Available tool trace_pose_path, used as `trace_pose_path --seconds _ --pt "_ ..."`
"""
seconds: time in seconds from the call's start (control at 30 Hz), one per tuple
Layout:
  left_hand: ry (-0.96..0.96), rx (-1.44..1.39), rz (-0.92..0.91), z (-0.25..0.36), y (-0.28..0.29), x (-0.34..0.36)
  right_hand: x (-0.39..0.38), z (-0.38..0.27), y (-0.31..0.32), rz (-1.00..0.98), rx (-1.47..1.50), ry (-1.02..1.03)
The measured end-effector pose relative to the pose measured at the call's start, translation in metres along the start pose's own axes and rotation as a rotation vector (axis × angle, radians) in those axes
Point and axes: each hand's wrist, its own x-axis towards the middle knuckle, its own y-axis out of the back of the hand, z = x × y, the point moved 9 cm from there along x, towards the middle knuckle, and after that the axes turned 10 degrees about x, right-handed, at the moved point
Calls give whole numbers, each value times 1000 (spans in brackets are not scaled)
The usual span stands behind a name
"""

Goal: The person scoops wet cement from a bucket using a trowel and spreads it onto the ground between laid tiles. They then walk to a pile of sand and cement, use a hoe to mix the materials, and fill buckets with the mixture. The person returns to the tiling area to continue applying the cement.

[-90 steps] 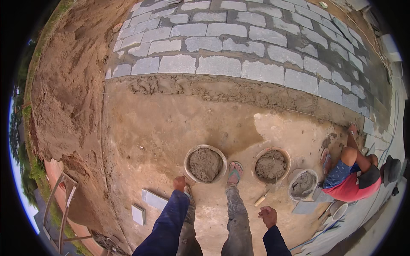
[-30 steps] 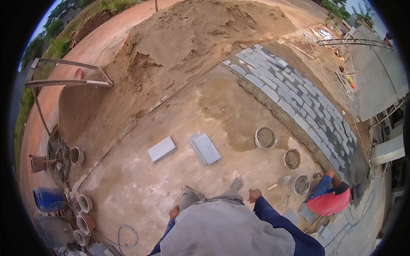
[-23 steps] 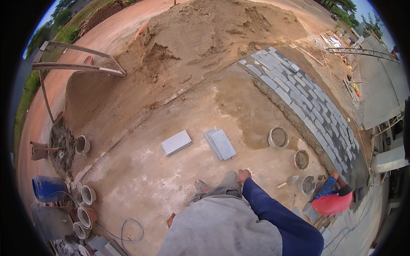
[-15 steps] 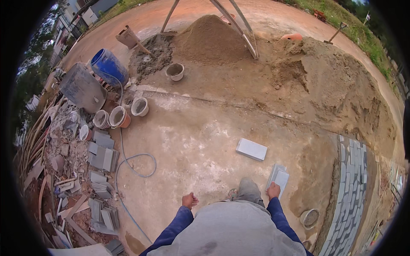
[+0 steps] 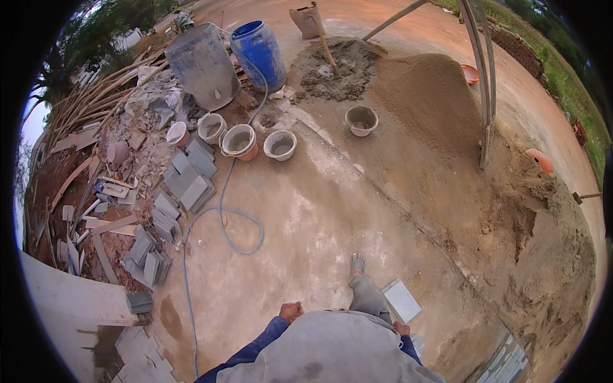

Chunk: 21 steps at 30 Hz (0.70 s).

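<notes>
My left hand [image 5: 292, 311] hangs beside my body above the concrete floor, its fingers curled and nothing showing in them. On the other side, my right hand [image 5: 401, 328] is low and partly cut off by my shirt; its fingers look curled, with no held thing visible. Near it, a pale grey rectangular slab [image 5: 402, 300] lies on the floor just right of my leg. Behind the right hand, the edge of more grey slabs [image 5: 417, 345] shows, mostly hidden by my arm. My sandalled foot [image 5: 358, 263] is out in front on the floor.
Several mortar buckets [image 5: 280, 145] stand ahead left, near a grey drum [image 5: 203, 67] and a blue barrel [image 5: 258, 56]. A hose [image 5: 223, 220] loops over the floor. Slab stacks [image 5: 191, 182] and rubble line the left. Wet mortar [image 5: 338, 70] and sand [image 5: 428, 96] lie ahead.
My view has turned right-to-left, so the drums, buckets and hose sit further right. My leg has stepped forward, and the lone slab is now close beside it. Both hands stay low.
</notes>
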Motion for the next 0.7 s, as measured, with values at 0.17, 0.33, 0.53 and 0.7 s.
trace_pose_path --seconds 0.17,0.33,0.53,0.7 --pt "-15 -458 145 152 83 49 90 -150 0 126 180 -195" --pt "111 -550 244 174 123 81 201 -386 -40 55 -141 -10" --pt "390 -107 96 134 128 151 299 -608 -161 -21 45 200" --pt "367 -71 81 222 204 249 354 -678 -263 -60 47 27"
